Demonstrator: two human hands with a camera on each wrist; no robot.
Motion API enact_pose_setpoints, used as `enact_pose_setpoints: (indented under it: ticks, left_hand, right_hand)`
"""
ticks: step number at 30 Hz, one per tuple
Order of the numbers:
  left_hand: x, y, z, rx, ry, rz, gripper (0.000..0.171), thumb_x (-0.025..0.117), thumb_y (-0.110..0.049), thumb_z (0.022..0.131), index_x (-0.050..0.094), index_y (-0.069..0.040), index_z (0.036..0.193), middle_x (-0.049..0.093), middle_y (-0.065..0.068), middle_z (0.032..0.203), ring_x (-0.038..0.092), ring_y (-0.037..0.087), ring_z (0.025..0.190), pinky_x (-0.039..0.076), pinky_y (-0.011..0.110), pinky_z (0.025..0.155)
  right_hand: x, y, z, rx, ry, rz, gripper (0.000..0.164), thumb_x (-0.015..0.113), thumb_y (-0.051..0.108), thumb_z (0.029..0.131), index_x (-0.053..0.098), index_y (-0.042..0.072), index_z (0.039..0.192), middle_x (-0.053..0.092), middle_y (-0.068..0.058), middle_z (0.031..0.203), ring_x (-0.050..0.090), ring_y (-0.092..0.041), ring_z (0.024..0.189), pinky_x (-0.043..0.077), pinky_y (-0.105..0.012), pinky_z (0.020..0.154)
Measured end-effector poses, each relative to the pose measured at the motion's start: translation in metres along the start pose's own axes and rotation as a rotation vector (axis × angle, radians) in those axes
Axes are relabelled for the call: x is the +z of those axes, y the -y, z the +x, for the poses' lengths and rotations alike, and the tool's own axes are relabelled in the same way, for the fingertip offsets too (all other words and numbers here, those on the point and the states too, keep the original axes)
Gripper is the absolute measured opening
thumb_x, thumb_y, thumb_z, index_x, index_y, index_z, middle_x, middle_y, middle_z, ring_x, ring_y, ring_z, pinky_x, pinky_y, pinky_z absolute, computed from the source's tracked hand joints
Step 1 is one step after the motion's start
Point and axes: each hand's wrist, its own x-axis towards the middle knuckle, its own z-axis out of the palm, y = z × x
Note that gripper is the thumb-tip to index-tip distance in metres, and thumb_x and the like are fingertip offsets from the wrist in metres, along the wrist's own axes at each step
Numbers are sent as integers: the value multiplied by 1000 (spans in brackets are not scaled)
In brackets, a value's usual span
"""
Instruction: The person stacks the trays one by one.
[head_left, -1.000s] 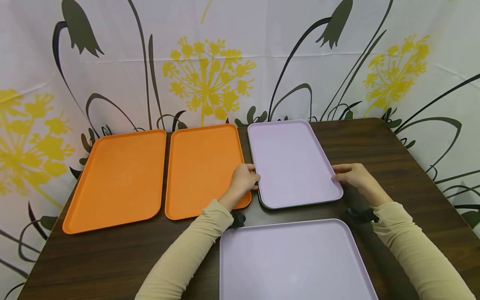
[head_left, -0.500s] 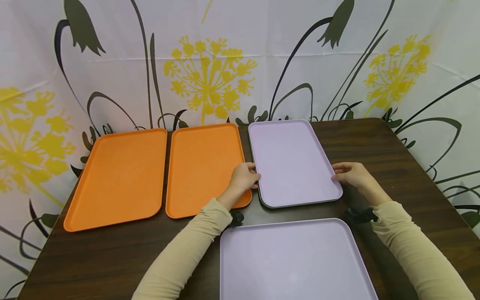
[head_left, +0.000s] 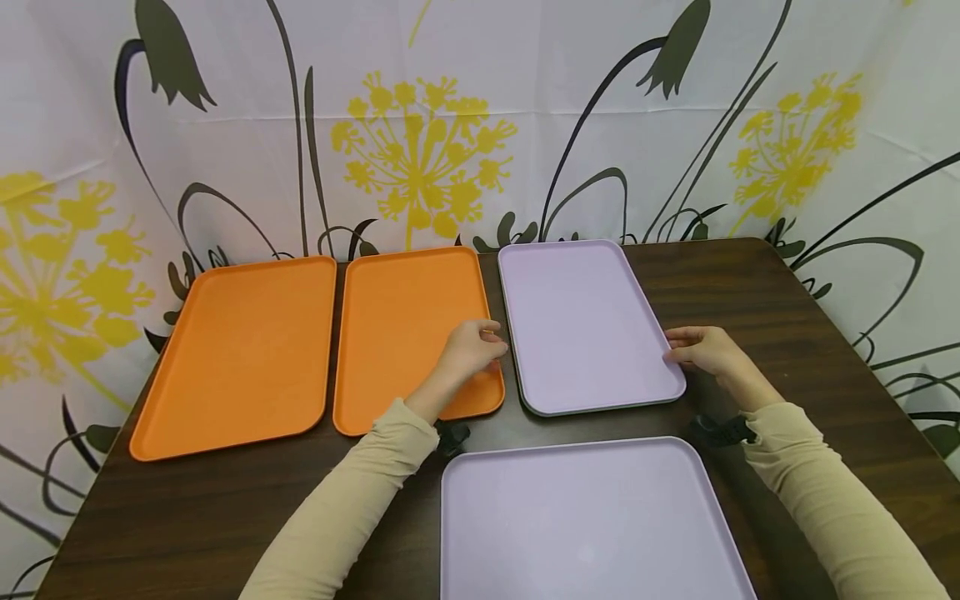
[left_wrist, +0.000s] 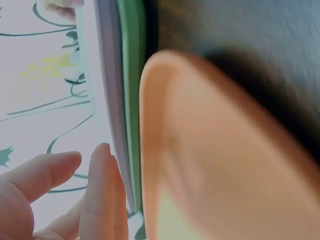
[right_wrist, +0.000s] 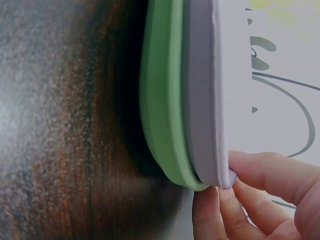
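Note:
A lavender tray [head_left: 592, 325] lies at the back, right of centre, directly on top of a green tray [right_wrist: 162, 90], which hardly shows from the head view. My right hand [head_left: 708, 354] pinches the right edge of the lavender tray, thumb on the rim; in the right wrist view its other fingers sit at the edges of both trays. My left hand [head_left: 468, 354] hovers over the right side of an orange tray [head_left: 397, 325], just left of the stack. In the left wrist view its thumb and fingers stand apart with nothing between them.
Another orange tray [head_left: 247, 358] lies at the far left. A second lavender tray [head_left: 592, 525] is close in front, between my forearms. Everything rests on a dark wooden table [head_left: 780, 308], with a flower-printed cloth [head_left: 540, 108] hanging behind it.
My left hand has let go of the left edge of the stacked trays and moved slightly left and up. The right hand and the trays have stayed put.

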Motion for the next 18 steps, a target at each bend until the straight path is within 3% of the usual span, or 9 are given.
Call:
enact_pose_setpoints:
  ticks: [8, 18]
  left_hand:
    - [-35, 3, -9, -15, -10, 102, 45, 56, -12, 93, 50, -4, 137, 60, 19, 126, 67, 31, 99, 59, 35, 84]
    - [-89, 18, -21, -5, -63, 170, 47, 50, -11, 95, 44, 3, 140, 54, 26, 131, 63, 37, 108, 57, 39, 89]
  right_hand:
    - [0, -2, 1, 2, 8, 6, 56, 64, 6, 88, 42, -18, 134, 68, 5, 94, 55, 8, 75, 54, -11, 70]
    - [-1, -3, 2, 8, 13, 12, 56, 64, 4, 88, 41, -17, 134, 68, 2, 96, 55, 8, 75, 54, -11, 70]
